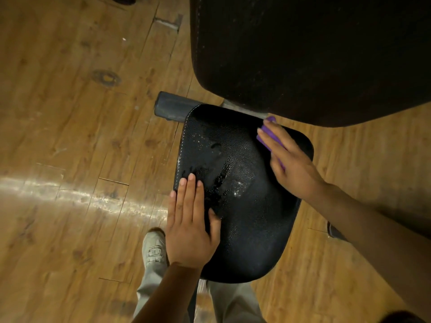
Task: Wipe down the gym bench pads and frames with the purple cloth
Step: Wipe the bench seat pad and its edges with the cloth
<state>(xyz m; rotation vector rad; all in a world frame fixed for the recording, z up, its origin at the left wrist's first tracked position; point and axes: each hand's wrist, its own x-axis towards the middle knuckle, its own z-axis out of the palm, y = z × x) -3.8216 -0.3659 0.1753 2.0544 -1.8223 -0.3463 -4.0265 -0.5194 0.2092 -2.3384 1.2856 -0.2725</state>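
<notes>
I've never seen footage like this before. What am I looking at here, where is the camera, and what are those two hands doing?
There is no machine here: the camera is worn on a person's head and looks down at their own two hands. Below is a black seat pad of a gym bench, with glistening wet patches on it. The bigger dark shape above is the bench's back pad, and grey frame parts show between and beside the two pads. The right hand presses a purple cloth flat against the far edge of the seat, wiping it. The left hand lies open and flat on the near left side of the seat and holds nothing. Around it is a wooden floor, and the person's shoe and trouser legs show at the bottom.
</notes>
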